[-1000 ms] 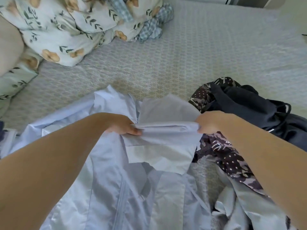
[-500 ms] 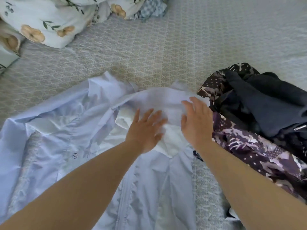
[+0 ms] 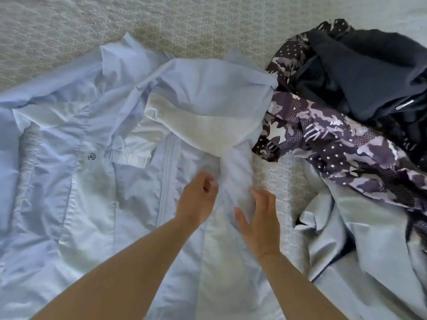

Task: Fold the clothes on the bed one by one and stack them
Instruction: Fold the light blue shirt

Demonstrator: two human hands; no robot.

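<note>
A light blue zip jacket (image 3: 76, 185) lies spread front-up across the bed, and its hood (image 3: 208, 100) is turned down over the chest with the pale lining showing. My left hand (image 3: 197, 199) sits on the jacket's front below the hood, fingers curled and pinching a fold of the fabric. Just to its right, my right hand (image 3: 258, 222) lies with straight fingers over the jacket's right edge. Both hands are blurred by motion.
A heap of unfolded clothes lies at the right: a purple camouflage garment (image 3: 328, 139), a dark navy garment (image 3: 369, 72) behind it, and a pale grey-blue garment (image 3: 360, 245) in front. The patterned bed cover (image 3: 208, 31) shows bare beyond the jacket.
The hood, held up by both hands a second ago, was laid down on the jacket. Both hands then slid back toward me over the front. The view has tilted downward.
</note>
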